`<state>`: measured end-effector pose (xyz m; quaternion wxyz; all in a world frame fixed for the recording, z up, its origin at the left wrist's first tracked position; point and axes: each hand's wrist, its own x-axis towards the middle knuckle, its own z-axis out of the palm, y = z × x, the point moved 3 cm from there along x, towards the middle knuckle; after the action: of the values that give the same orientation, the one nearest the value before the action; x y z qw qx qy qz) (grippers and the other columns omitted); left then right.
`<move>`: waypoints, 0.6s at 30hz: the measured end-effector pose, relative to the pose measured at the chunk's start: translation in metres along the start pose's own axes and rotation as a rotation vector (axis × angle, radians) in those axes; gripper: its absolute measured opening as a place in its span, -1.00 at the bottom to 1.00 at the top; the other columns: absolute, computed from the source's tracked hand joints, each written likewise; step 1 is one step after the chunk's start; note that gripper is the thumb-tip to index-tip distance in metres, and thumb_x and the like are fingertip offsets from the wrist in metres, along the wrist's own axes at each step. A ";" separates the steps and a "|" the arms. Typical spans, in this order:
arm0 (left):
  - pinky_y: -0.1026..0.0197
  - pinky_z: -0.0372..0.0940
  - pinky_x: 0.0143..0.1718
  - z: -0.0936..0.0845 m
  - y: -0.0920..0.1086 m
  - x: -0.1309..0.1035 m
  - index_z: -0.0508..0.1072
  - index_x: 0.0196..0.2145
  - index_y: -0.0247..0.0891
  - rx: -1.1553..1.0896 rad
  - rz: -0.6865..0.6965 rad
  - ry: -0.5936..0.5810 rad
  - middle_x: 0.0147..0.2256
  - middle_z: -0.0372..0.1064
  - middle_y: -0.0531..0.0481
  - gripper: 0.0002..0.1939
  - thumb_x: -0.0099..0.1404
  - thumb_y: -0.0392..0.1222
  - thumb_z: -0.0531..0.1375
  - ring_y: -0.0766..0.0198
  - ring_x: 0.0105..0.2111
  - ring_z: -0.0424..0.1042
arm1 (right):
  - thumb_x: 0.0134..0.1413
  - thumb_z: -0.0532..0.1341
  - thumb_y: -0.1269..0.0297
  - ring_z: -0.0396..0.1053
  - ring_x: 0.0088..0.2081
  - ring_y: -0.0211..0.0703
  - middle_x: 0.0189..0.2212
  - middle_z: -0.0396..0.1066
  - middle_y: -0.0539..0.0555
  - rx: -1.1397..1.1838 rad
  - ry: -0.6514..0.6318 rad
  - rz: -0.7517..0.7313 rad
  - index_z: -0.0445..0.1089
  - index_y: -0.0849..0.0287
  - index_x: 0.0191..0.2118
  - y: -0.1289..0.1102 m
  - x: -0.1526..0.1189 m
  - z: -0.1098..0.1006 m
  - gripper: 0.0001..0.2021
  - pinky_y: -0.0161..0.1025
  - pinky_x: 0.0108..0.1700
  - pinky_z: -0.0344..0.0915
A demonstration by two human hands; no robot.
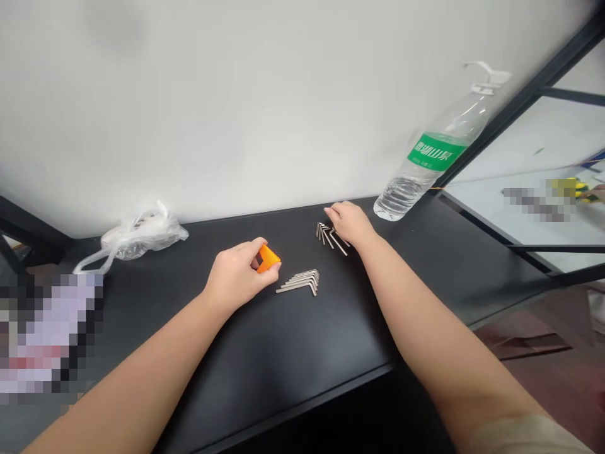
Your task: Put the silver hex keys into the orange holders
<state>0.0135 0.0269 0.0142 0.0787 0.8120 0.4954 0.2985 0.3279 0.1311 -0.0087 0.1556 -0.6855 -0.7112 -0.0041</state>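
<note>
My left hand [243,268] pinches a small orange plastic holder [268,259] between thumb and fingers, just above the black tabletop [283,347]. Right beside it lies a row of silver L-shaped hex keys [302,281], nested by size with their bends to the right. Farther back, my right hand [350,221] is over a second group of hex keys [325,233] and covers part of them. Its fingers are curled together near the table's back edge; whatever is between them is hidden.
A clear water bottle [435,151] with a green label and white handle stands at the back right. A crumpled clear plastic bag [144,233] lies at the back left. Black metal frame bars [501,113] rise at the right, with a lighter table [491,189] beyond. A white wall closes the back.
</note>
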 end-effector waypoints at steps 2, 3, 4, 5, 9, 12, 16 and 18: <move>0.27 0.30 -0.37 -0.001 0.000 0.000 0.51 -0.12 -0.13 -0.002 0.013 0.008 -0.43 0.46 0.10 -0.72 0.24 0.00 0.30 0.29 -0.44 0.42 | 0.43 0.06 0.15 0.41 -0.09 -0.02 -0.13 0.52 0.25 0.007 0.020 0.062 0.52 0.21 -0.15 0.012 -0.001 -0.009 -0.67 -0.20 -0.04 0.21; 0.27 0.29 -0.37 -0.001 0.000 0.000 0.51 -0.13 -0.13 -0.003 0.021 0.013 -0.42 0.46 0.09 -0.73 0.24 -0.01 0.29 0.29 -0.44 0.43 | 0.39 0.11 0.17 0.42 -0.10 -0.02 -0.13 0.54 0.24 0.012 0.004 0.095 0.52 0.20 -0.15 0.017 -0.003 -0.014 -0.72 -0.20 -0.05 0.22; 0.28 0.29 -0.38 -0.002 0.000 0.000 0.51 -0.14 -0.13 -0.003 0.027 0.015 -0.42 0.46 0.09 -0.74 0.24 -0.01 0.29 0.29 -0.44 0.43 | 0.34 0.16 0.17 0.44 -0.14 -0.03 -0.15 0.55 0.21 0.019 -0.038 0.124 0.53 0.18 -0.17 0.022 -0.005 -0.019 -0.76 -0.20 -0.08 0.24; 0.28 0.28 -0.39 -0.002 0.001 0.000 0.51 -0.15 -0.13 -0.003 0.031 0.015 -0.42 0.46 0.09 -0.75 0.24 -0.02 0.29 0.29 -0.44 0.43 | 0.28 0.20 0.17 0.45 -0.18 -0.05 -0.19 0.57 0.17 0.031 -0.105 0.140 0.53 0.16 -0.19 0.024 -0.008 -0.023 -0.79 -0.21 -0.13 0.25; 0.29 0.27 -0.42 -0.003 0.001 0.000 0.50 -0.17 -0.12 -0.007 0.023 0.002 -0.44 0.45 0.10 -0.77 0.24 -0.02 0.29 0.30 -0.46 0.42 | 0.12 0.30 0.18 0.47 -0.31 -0.12 -0.30 0.59 0.07 0.077 -0.364 0.110 0.55 0.09 -0.30 0.020 -0.019 -0.033 -0.87 -0.26 -0.27 0.25; 0.28 0.28 -0.41 -0.002 0.000 0.000 0.49 -0.14 -0.11 -0.011 0.016 0.004 -0.44 0.45 0.11 -0.76 0.25 -0.01 0.29 0.30 -0.47 0.41 | 0.07 0.31 0.20 0.47 -0.35 -0.14 -0.34 0.59 0.05 0.081 -0.415 0.086 0.54 0.09 -0.33 0.009 -0.024 -0.037 -0.90 -0.26 -0.32 0.25; 0.27 0.28 -0.42 0.000 -0.002 0.000 0.49 -0.12 -0.10 -0.007 0.022 0.006 -0.45 0.43 0.11 -0.73 0.26 0.01 0.29 0.29 -0.47 0.41 | 0.03 0.32 0.16 0.47 -0.36 -0.11 -0.32 0.59 0.08 0.034 -0.376 0.095 0.52 0.09 -0.34 -0.003 -0.026 -0.040 -0.87 -0.24 -0.37 0.23; 0.27 0.28 -0.42 0.000 -0.001 0.000 0.49 -0.13 -0.10 -0.012 0.019 0.005 -0.45 0.43 0.11 -0.74 0.26 0.00 0.29 0.29 -0.47 0.41 | 0.01 0.33 0.20 0.46 -0.38 -0.09 -0.36 0.58 0.09 -0.001 -0.407 0.080 0.51 0.10 -0.39 -0.009 -0.028 -0.040 -0.90 -0.22 -0.39 0.21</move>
<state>0.0127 0.0279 0.0136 0.0793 0.8156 0.4859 0.3040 0.3279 0.0947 0.0247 0.0082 -0.7000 -0.7002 0.1402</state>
